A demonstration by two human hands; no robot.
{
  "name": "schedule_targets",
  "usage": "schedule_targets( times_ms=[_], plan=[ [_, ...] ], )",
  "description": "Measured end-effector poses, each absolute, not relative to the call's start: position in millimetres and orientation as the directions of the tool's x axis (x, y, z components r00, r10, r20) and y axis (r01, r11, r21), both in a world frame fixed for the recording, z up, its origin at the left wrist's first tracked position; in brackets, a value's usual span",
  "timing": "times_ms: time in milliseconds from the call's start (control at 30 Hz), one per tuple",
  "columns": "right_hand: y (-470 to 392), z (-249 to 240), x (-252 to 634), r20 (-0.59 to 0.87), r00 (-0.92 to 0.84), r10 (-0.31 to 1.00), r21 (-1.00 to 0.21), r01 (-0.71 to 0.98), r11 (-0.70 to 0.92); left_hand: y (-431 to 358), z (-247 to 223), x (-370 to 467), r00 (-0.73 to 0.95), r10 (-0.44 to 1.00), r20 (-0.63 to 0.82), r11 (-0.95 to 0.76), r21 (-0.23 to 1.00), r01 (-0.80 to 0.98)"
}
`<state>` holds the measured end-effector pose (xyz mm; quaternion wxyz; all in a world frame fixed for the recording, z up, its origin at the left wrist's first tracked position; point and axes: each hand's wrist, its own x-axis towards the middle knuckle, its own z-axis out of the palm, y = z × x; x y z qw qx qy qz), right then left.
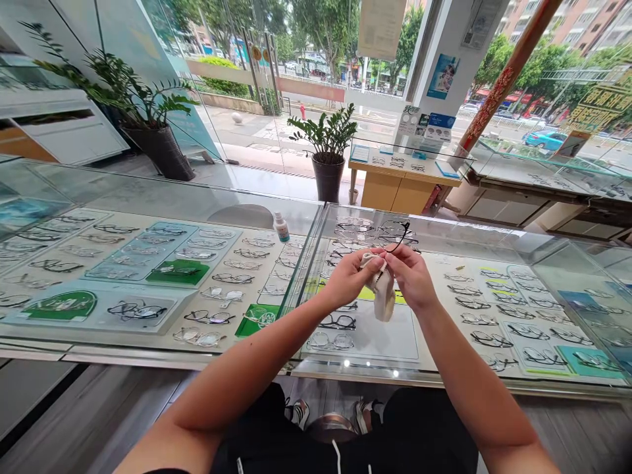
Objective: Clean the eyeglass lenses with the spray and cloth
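Above the glass counter, both of my hands meet with their fingers closed. My left hand (348, 276) pinches a pale, crumpled cloth (384, 301), which hangs down between the hands. In my right hand (411, 273) is a pair of dark-framed eyeglasses (405, 230), with one temple arm sticking up past the fingers. Fingers and cloth cover most of the frame, so the lenses cannot be made out.
Under the glass top of the display counter (355, 368) lie rows of eyeglasses (210, 317). A small white spray bottle (281, 228) stands on the counter to the left. Beyond are a potted plant (328, 172) and a wooden display table (385, 191).
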<state>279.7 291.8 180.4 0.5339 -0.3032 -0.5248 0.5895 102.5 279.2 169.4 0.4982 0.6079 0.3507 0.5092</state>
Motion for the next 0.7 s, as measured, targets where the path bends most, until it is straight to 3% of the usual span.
schedule_targets(
  times_ms=[200,433,567,700],
  plan=[
    [289.2,188.0,277.3,0.128,-0.210,0.969,-0.931,-0.362,0.045,281.9,176.2,96.8,0.289,0.911,0.293,-0.296,0.954,-0.034],
    [289.2,193.3,278.1,0.126,-0.199,0.972,-0.915,-0.402,0.036,283.6,182.6,87.2,0.509,0.821,0.259,-0.225,0.966,-0.128],
    [291.2,185.1,277.1,0.124,-0.201,0.972,-0.936,-0.350,0.047,283.3,173.0,94.0,0.367,0.907,0.206,-0.158,0.975,-0.157],
    [293.4,176.7,274.5,0.163,-0.202,0.966,-0.944,-0.316,0.094,284.4,166.1,100.5,0.224,0.949,0.220,-0.193,0.972,-0.137]
  ],
)
